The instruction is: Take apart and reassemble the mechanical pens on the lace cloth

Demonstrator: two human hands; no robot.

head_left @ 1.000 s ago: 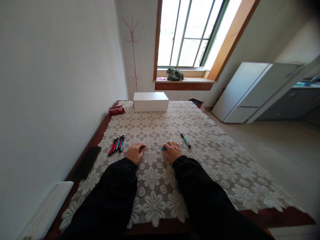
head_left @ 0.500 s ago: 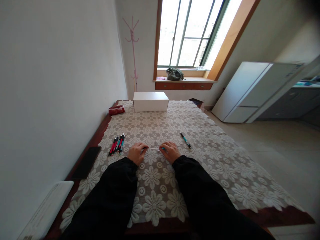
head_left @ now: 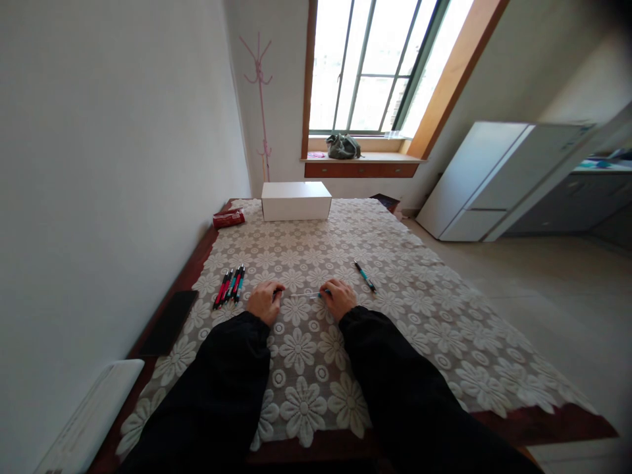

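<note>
Head view: forearms [head_left: 222, 368] stretched forward, left hand [head_left: 264, 301] pinches a dark piece [head_left: 278, 292], right hand [head_left: 339, 299] a teal piece [head_left: 324, 292]

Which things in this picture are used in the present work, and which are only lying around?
Apparently in the work:
dark piece in the left hand
blue piece and thin pale rod at the right hand
row of pens
single pen

Apparently just lying about:
white box
red packet
dark flat object
grey bag on the windowsill
</note>
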